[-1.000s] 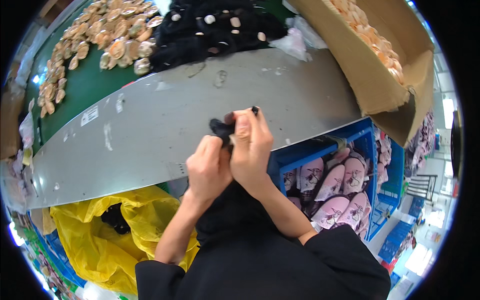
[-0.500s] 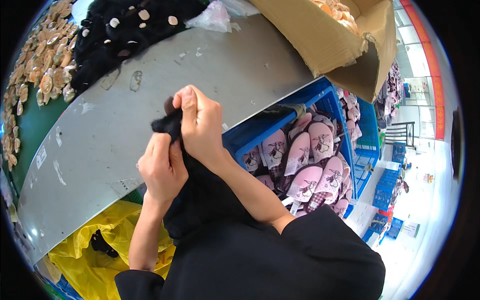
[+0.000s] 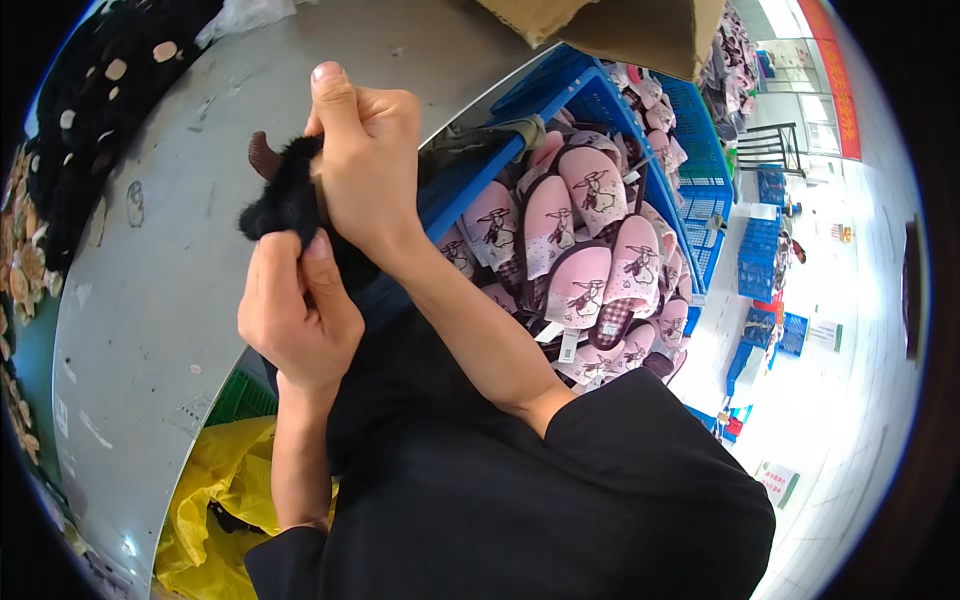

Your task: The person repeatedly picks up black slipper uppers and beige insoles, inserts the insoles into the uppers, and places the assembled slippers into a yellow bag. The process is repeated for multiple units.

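Observation:
A black furry piece [image 3: 283, 195] with a curved brown ribbed end [image 3: 263, 157] is held between my two hands, over the near edge of the grey metal table [image 3: 170, 270]. My right hand [image 3: 368, 165] closes round its upper side, thumb pointing up. Lower down, my left hand [image 3: 300, 315] pinches the fur between thumb and fingers. The brown end sticks out free on the far left side. My fingers hide most of the piece, so its full shape does not show.
Right of the table, a blue crate [image 3: 455, 195] holds many pink slippers [image 3: 590, 190]. A cardboard box [image 3: 650, 35] juts over the table's far right. Black furry material with pale ovals [image 3: 110, 110] lies far left. A yellow bag [image 3: 215, 480] hangs below the near edge.
My view has swung to the right. My right hand has shifted up along the black furry piece, and the brown end now sticks out further.

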A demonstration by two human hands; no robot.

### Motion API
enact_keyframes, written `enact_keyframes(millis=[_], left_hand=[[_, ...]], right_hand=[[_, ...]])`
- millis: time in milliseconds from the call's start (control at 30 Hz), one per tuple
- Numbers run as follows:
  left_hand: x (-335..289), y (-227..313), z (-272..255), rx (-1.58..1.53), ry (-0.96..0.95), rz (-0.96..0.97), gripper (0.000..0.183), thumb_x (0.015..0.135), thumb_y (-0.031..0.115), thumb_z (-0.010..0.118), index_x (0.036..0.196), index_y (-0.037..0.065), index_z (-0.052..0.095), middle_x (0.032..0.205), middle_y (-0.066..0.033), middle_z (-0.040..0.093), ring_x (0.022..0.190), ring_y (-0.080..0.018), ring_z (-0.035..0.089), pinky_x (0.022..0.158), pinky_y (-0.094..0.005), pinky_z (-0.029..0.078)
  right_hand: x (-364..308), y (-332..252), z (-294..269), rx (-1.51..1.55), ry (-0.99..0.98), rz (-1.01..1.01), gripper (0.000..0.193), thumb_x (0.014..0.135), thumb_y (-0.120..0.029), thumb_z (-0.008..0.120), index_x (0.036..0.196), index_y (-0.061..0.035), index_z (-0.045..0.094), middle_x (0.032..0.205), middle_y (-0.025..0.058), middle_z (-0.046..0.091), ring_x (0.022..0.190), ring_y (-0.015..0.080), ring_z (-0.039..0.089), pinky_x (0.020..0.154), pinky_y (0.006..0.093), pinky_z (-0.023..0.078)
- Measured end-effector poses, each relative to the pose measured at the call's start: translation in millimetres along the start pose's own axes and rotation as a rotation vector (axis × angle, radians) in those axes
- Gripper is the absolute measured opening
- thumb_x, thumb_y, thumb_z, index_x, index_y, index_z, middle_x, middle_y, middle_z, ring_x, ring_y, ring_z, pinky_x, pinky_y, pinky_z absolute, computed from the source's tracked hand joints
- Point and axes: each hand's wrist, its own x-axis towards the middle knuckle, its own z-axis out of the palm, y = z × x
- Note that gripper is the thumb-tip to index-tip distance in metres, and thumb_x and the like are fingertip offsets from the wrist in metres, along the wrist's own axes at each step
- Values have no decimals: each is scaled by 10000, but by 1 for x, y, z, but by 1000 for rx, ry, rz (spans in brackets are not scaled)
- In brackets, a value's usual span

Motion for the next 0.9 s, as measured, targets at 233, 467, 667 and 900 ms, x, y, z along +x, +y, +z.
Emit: enact_keyframes(millis=[233,467,667,900], left_hand=[[5,-7,-3,-69,-104,-203,175,1007,36,600,870,-3,498,620,-30,406,575,-81,333,514,-235,309],[0,-10,1,-153,-95,-318,209,981,29,586,1174,-41,624,772,-6,621,694,-62,519,625,-230,440],[-4,-19,-6,-128,-179,-332,203,1001,47,555,1153,-56,643,904,-2,647,781,-61,553,697,-203,449],[-6,-16,4,-76,-124,-259,145,942,-9,548,811,-17,486,632,13,384,581,-57,315,511,-243,267]], right_hand=[[-7,-4,-2,195,-117,34,486,1060,-301,548,660,-53,427,595,-65,347,534,23,287,441,249,240],[-22,8,9,-88,93,-288,348,984,-189,588,700,-15,488,616,47,471,557,107,418,489,312,331],[-20,16,-6,-314,84,-455,358,995,-140,588,668,-23,502,581,83,451,489,198,412,452,338,318],[-7,29,-12,-325,98,-479,480,1046,-182,569,595,-40,479,488,91,421,398,242,377,408,359,286]])
